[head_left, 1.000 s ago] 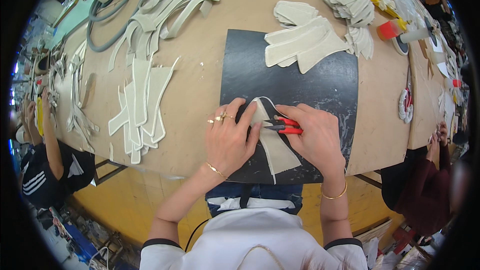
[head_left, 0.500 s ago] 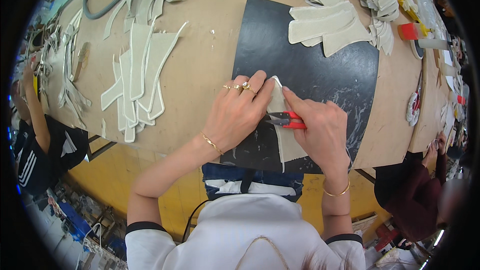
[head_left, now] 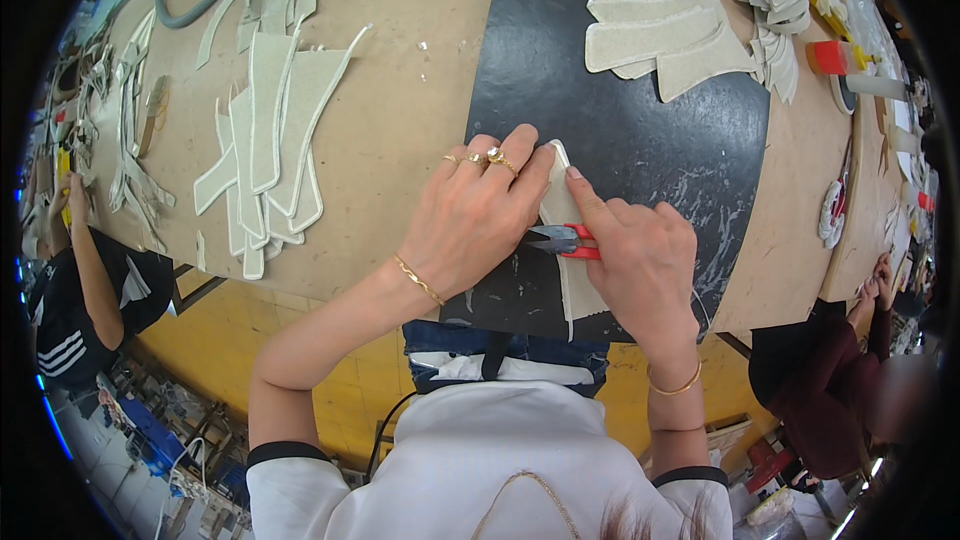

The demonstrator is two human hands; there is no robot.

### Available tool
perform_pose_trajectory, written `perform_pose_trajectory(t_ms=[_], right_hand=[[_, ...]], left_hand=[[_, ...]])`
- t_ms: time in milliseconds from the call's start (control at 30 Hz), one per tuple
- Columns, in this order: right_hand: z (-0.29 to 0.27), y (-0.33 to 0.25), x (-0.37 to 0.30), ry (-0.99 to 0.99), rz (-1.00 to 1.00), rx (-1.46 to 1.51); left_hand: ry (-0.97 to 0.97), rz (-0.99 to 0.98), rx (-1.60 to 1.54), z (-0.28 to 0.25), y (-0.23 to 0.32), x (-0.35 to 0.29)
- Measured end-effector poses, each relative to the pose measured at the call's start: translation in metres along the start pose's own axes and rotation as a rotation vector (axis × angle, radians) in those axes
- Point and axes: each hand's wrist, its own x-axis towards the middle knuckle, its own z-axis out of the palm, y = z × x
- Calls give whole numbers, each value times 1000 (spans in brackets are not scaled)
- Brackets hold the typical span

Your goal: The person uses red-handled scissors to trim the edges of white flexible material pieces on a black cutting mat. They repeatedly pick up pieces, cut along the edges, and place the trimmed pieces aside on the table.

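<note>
A beige, flat shaped piece with a white edge (head_left: 561,198) lies on the black mat (head_left: 560,45) in front of me. My left hand (head_left: 482,205) is closed, its curled fingers gripping the piece's left edge near its pointed far end. My right hand (head_left: 643,265) holds red-handled thread snips (head_left: 572,241) in its palm, blades pointing left across the piece. The right index fingertip presses by the far tip, close to the left fingers. The piece's near end runs toward the mat's front edge, partly under my right hand. What the left fingertips pinch is hidden.
More beige pieces (head_left: 640,37) lie on the mat's far right. A loose pile of white-edged pieces (head_left: 275,130) rests on the table (head_left: 400,100) to the left. Red-handled scissors (head_left: 833,202) lie at right. Co-workers' arms (head_left: 95,280) show at both sides.
Both hands stay at the piece's far end, with only slight shifts of the fingers and snips. The whole view has moved a little. At left, a co-worker's hands have moved.
</note>
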Motion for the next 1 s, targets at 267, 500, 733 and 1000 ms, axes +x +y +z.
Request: perform_pose_trajectory(t_ms=[267, 500, 733, 1000], right_hand=[[2, -13, 0, 23, 28, -83], [-4, -11, -1, 15, 73, 12], [-1, -11, -1, -3, 49, -26], [2, -16, -2, 18, 36, -81]], left_hand=[[16, -1, -34, 3, -4, -1], [-39, 6, 39, 0, -1, -3], [-31, 12, 54, 0, -1, -2], [-18, -4, 40, 0, 0, -3]])
